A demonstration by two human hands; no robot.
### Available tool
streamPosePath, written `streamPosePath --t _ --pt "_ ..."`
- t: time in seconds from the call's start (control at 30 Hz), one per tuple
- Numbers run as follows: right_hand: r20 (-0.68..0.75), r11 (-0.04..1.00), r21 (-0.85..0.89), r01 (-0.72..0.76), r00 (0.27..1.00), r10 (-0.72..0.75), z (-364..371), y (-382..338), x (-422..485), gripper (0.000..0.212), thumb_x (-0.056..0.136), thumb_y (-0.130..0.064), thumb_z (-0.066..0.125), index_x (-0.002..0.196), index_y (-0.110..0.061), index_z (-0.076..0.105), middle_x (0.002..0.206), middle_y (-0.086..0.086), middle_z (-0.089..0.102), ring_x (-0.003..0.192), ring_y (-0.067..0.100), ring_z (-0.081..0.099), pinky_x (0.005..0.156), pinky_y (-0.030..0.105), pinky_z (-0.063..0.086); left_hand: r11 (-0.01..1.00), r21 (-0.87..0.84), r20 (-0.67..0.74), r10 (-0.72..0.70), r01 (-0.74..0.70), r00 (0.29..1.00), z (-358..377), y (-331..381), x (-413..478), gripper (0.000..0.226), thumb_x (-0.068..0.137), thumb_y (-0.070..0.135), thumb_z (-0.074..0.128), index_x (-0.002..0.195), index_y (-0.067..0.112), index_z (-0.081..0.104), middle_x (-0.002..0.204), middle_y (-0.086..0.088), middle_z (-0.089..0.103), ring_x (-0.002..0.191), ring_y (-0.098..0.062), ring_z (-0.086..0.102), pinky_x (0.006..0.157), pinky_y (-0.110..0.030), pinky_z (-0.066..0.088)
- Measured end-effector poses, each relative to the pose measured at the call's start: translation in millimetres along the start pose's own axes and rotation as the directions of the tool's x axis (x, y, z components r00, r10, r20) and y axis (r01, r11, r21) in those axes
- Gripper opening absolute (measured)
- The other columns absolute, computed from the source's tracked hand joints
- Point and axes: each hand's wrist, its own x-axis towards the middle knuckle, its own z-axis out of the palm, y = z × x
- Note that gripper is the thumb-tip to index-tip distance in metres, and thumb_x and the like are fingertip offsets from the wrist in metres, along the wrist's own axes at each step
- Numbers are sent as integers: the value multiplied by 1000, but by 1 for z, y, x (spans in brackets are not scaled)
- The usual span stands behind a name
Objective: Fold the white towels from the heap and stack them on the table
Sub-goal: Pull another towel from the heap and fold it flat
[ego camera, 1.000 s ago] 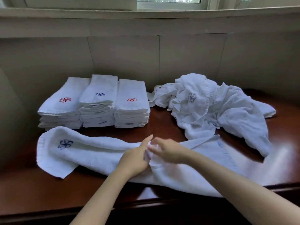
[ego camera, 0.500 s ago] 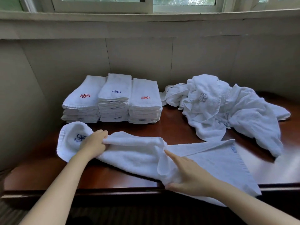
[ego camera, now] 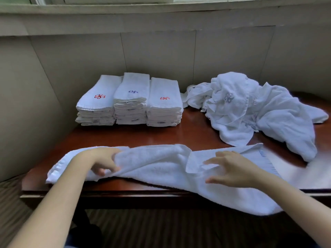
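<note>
— Three stacks (ego camera: pixel 129 104) of folded towels stand side by side at the back left of the table (ego camera: pixel 188 133), touching one another. The left and right ones show a red emblem on top, the middle one a blue emblem.

— And the heap?

— The heap (ego camera: pixel 250 111) lies at the back right, crumpled, just beside the right stack. A pale grey emblem shows on one of its folds.

— Where is the towel being worked?

— The towel (ego camera: pixel 161 163) lies lengthwise along the near edge of the table, from the left end to the right. Its near right part hangs over the edge. A flap of it is turned over near the middle.

— What does the left hand do?

— The left hand (ego camera: pixel 102 161) sits on the left part of the towel. Its fingers are curled and pinch a fold of the cloth, thumb below.

— And the right hand?

— The right hand (ego camera: pixel 231 169) is over the right part of the towel, fingers spread apart and nearly straight, pointing left toward the flap. The fingertips touch or nearly touch the cloth; I cannot tell which. It holds nothing.

— Anything else?

— A tiled wall (ego camera: pixel 161 54) rises behind the table, with a sill (ego camera: pixel 161 8) above it. Dark striped floor (ego camera: pixel 161 230) shows below the table edge.
</note>
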Motion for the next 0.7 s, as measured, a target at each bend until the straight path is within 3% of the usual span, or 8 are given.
streamPosePath --t 0.1,0.23,0.3,0.4,0.47,0.5,0.57,0.7 --pt "58 999 41 6 998 -8 7 -4 -4 66 70 -64 62 129 -41 42 113 -19 49 110 7 48 91 24 35 996 6 -190 86 -86 978 8 5 7 31 77 8 63 106 17 55 60 2 51 46 -12 50 45 -20 40" --pt "118 974 225 -16 993 -11 6 -10 0 30 80 -42 70 108 -35 59 88 -17 58 88 4 54 78 21 42 975 -167 -281 97 -148 955 9 2 12 15 76 3 59 85 11 50 57 -9 59 49 -22 61 53 -28 46" --pt "144 956 289 -39 990 -3 1 -8 2 16 80 -31 73 96 -31 69 76 -20 61 74 -5 54 70 11 41 974 -141 -444 98 -178 891 7 1 14 13 77 1 56 78 10 47 61 -11 64 56 -25 65 54 -29 47" --pt "41 954 294 -50 998 40 -9 7 5 9 81 -14 70 78 -23 69 71 -18 62 71 -7 56 66 10 39 980 -78 -811 44 -181 583 0 -6 15 17 76 1 53 71 13 43 66 -9 56 66 -32 54 54 -34 37" --pt "-161 962 225 -157 967 196 -18 24 7 10 83 -16 67 76 -22 64 74 -6 62 78 11 61 70 27 45 985 -60 -926 6 -162 378 -6 -11 12 17 79 3 50 68 11 40 62 -8 46 64 -34 45 52 -34 31" --pt "-261 946 208 -249 918 299 -24 33 7 6 84 -20 67 80 -20 62 76 -1 61 82 23 61 70 32 45 991 -34 -941 13 -133 339 -7 -12 12 19 81 4 49 67 11 39 61 -8 44 63 -34 43 53 -34 31" --pt "-370 903 183 -390 824 430 -32 47 6 9 86 -25 65 87 -17 59 82 6 60 87 31 59 67 35 41 999 46 -938 52 -23 343 -2 -6 13 19 84 5 47 69 13 38 65 -10 45 65 -35 44 56 -36 35" --pt "-387 932 98 -350 849 359 -30 48 5 13 83 -10 65 77 -13 53 79 2 48 84 32 54 62 35 36 964 170 -876 53 204 480 17 14 24 9 86 11 49 82 15 55 101 -16 56 95 -38 49 71 -41 43"
